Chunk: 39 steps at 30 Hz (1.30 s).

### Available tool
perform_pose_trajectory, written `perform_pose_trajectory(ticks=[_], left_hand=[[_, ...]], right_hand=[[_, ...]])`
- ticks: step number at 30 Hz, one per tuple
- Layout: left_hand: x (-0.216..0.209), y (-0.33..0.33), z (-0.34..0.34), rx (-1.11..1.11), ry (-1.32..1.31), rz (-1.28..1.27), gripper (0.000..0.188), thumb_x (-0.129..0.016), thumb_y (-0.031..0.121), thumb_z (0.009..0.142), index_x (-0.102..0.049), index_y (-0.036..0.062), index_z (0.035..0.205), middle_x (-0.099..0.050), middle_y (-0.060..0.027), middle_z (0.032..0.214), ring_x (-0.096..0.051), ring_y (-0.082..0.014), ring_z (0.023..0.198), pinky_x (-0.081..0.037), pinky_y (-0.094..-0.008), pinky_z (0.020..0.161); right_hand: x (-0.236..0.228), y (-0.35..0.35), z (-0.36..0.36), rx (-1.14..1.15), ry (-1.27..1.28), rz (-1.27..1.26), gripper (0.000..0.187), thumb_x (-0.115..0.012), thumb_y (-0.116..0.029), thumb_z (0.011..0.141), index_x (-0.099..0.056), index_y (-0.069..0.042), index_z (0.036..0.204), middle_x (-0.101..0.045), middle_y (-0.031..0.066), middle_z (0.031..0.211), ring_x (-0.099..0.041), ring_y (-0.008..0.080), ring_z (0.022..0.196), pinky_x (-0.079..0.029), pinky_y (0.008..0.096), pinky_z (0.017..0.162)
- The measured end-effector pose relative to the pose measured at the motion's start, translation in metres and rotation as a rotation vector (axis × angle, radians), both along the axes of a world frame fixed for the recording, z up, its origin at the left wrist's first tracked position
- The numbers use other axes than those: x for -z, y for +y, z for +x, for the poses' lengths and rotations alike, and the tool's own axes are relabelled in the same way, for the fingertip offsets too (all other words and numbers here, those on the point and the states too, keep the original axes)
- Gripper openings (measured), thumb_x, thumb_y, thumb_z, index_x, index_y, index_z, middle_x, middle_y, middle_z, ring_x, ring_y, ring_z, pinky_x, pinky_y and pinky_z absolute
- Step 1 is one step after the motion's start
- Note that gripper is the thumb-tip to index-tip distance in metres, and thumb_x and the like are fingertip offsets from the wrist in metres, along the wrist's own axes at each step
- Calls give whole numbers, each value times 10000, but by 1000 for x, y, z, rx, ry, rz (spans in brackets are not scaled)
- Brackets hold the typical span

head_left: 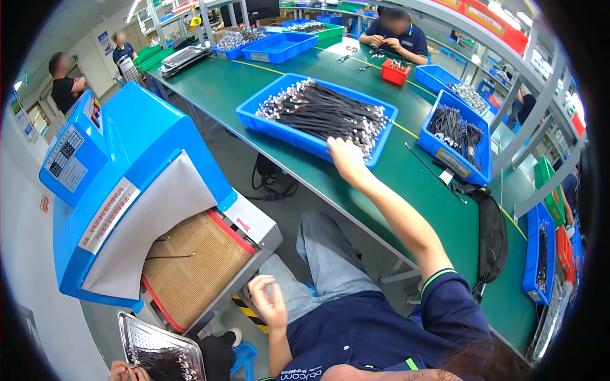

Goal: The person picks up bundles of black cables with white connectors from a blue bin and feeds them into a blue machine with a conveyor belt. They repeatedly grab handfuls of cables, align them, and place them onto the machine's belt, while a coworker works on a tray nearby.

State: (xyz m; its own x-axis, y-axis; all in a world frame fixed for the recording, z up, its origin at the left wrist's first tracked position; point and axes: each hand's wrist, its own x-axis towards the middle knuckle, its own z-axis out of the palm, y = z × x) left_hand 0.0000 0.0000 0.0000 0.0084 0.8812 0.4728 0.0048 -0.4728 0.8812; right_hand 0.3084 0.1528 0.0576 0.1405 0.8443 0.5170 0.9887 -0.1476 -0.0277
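Note:
My right hand (347, 157) reaches over the near rim of a blue plastic tray (273, 131) on the table. The tray is piled with short black cables (324, 113) with metal connector ends. The fingers of that hand are bent in among the connector ends, and what they pinch is hidden. My left hand (269, 303) is raised above my lap, its fingers loosely curved and apart with nothing in them. It is nearest to the mesh conveyor belt (200, 257) of a blue machine (143, 136). On the belt lies one black cable (171, 256).
More blue bins (454, 136) of cables and parts stand on the green table (406, 197). A black bag (490, 238) lies at its right edge. Across the table a co-worker (397, 38) handles small parts. At lower left, another person's hands (127, 371) touch a metal tray (136, 330) of cables.

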Motion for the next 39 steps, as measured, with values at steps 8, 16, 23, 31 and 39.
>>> perform_pose_trajectory(ticks=[8, 16, 23, 31, 39], left_hand=[[4, 25, 39, 86, 123, -109, 163, -483, -33, 706, -488, 6, 865, -476, -109, 893, -462, -194, 807, -384, -273, 717], [11, 36, 45, 151, 216, -121, 164, -491, -20, 715, -505, 12, 875, -485, -110, 906, -473, -199, 801, -396, -276, 698], [37, 25, 36, 109, 211, -256, 174, -485, -37, 710, -511, 10, 876, -481, -108, 903, -492, -196, 779, -415, -275, 688], [46, 11, 34, 192, 271, -314, 177, -475, -42, 708, -523, 10, 871, -485, -113, 903, -509, -203, 791, -423, -275, 695], [48, 16, 28, 178, 298, -330, 169, -474, -29, 717, -525, 14, 873, -488, -111, 900, -511, -201, 794, -426, -280, 691]], right_hand=[[-26, -88, -12, -116, 13, -241, 197, -523, -192, 744, -465, -35, 848, -511, 123, 761, -524, 271, 735, -450, 359, 587], [-73, -8, 70, -174, 114, -256, 706, -657, -227, 623, -316, 69, 1165, -406, 247, 1092, -400, 335, 1037, -328, 356, 898], [-60, 53, 58, 85, 176, -535, 651, -643, -413, 584, -457, 43, 1010, -406, 260, 1053, -428, 369, 993, -407, 421, 805], [-55, 55, 59, -112, 9, -423, 487, -600, -402, 594, -589, 40, 800, -511, 245, 880, -506, 327, 818, -423, 366, 760], [-91, 53, 68, -68, 261, -357, 471, -599, -298, 597, -514, 16, 937, -554, 215, 882, -532, 326, 832, -418, 359, 738]])
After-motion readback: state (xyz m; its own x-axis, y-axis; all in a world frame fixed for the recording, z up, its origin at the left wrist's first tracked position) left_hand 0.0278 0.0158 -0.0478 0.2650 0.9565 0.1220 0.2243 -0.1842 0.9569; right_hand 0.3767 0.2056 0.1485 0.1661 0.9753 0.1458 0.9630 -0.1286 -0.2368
